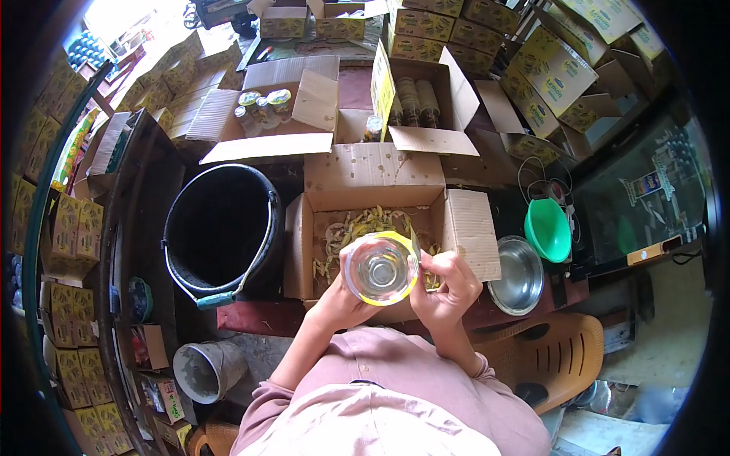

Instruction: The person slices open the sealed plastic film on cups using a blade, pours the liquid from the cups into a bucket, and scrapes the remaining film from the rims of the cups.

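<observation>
A clear jar with a yellow label around its side is held up in front of me, one round end facing the camera. My left hand wraps round the jar's left side. At the jar's right side, my right hand pinches the edge of the yellow label, which stands out a little from the wall. Beneath the hands, an open cardboard box contains a scatter of yellow and whitish label scraps.
Left of the box stands a black bucket with a wire handle. On the right are a steel bowl and a green bowl. Behind, one carton holds several lidded jars, another holds bottles. A brown plastic chair is close by my right.
</observation>
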Available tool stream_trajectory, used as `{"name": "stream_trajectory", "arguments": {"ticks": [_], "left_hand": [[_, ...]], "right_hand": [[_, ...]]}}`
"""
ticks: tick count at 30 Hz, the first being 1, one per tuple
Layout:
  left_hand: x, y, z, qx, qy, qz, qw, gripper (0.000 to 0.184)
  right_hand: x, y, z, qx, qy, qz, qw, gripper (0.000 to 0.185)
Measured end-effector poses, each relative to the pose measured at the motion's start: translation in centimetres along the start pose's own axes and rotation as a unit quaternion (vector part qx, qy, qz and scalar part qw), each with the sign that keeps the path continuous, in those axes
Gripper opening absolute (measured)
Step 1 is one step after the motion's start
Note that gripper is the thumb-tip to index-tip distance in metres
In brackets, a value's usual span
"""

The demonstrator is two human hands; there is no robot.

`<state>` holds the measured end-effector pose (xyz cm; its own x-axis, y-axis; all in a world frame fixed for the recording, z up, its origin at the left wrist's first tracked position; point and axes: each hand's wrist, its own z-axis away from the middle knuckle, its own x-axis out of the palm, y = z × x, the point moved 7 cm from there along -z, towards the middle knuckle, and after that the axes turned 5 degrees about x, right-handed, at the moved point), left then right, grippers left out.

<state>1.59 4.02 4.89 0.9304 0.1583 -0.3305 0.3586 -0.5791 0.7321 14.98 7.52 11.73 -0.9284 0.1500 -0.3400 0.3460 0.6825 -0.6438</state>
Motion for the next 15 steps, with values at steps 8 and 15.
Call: {"name": "stream_trajectory", "arguments": {"ticks": [8,15], "left_hand": [[-0.8,-0.4,-0.2,-0.024,-0.011,0.041,0.999,0.069],[-0.5,0.4,-0.5,-0.029,-0.047,0.076,0.996,0.067]], "right_hand": [[0.0,1.0,-0.3,0.019,-0.048,-0.069,0.996,0.02],[0.1,1.3,-0.7,0.035,-0.048,-0.111,0.992,0.018]]}}
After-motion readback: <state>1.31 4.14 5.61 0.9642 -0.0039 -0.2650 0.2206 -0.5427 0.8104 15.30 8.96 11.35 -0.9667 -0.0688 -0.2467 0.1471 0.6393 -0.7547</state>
